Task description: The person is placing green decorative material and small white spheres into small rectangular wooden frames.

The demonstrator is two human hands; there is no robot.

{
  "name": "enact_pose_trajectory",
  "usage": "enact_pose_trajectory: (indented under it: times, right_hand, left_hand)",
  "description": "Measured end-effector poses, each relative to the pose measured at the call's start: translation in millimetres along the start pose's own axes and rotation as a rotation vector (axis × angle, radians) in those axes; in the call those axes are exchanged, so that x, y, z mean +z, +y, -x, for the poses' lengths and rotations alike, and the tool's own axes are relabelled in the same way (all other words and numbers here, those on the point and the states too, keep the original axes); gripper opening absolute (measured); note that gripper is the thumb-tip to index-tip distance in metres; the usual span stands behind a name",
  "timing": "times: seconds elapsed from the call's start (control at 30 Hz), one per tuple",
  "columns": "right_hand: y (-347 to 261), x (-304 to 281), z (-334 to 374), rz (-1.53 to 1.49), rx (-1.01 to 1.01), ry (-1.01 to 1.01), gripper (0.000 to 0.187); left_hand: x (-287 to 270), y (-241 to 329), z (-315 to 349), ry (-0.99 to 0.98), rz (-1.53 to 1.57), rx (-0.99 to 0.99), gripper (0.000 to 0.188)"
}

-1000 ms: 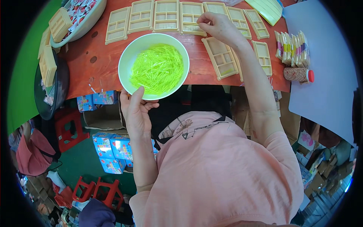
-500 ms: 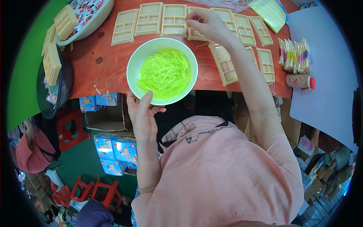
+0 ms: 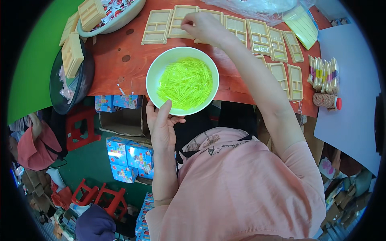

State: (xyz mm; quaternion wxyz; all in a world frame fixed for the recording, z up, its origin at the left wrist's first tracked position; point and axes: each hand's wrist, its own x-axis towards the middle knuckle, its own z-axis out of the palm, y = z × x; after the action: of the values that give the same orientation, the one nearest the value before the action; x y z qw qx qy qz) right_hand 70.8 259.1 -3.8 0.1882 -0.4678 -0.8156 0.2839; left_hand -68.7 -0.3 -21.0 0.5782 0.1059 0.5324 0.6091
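Observation:
My left hand grips the near-left rim of a white bowl, thumb over the edge and fingers beneath. Inside lies a heap of thin, bright yellow-green plastic sticks. My right hand reaches over the far row of beige compartment trays. Its fingers are pinched together above the second tray from the left; whatever they hold is hidden. My right forearm partly covers the trays of the shorter, nearer row. Some tray compartments contain small pale or yellow-green pieces too small to name.
At the left, a pale basin holds small red-and-white packets, with stacked trays on its rim. A dark basin carries another tray stack. Bundled packs and a red-lidded jar stand right. Clear plastic lies behind.
My right hand has moved left along the far row, from about the fourth tray to the second. My left hand keeps its hold on the bowl. The whole view has shifted slightly.

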Motion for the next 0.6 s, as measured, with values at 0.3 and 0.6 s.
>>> enact_pose_trajectory:
  times: [0.3,0.6]
  right_hand:
    - [36,-66,38,0.239,-0.151,-0.026,0.022]
    - [52,-44,125,0.699,-0.082,-0.122,0.014]
  left_hand:
    - [-11,-8,-5,-0.021,0.046,0.001,0.057]
    - [-8,-11,-7,-0.034,0.019,0.039,0.055]
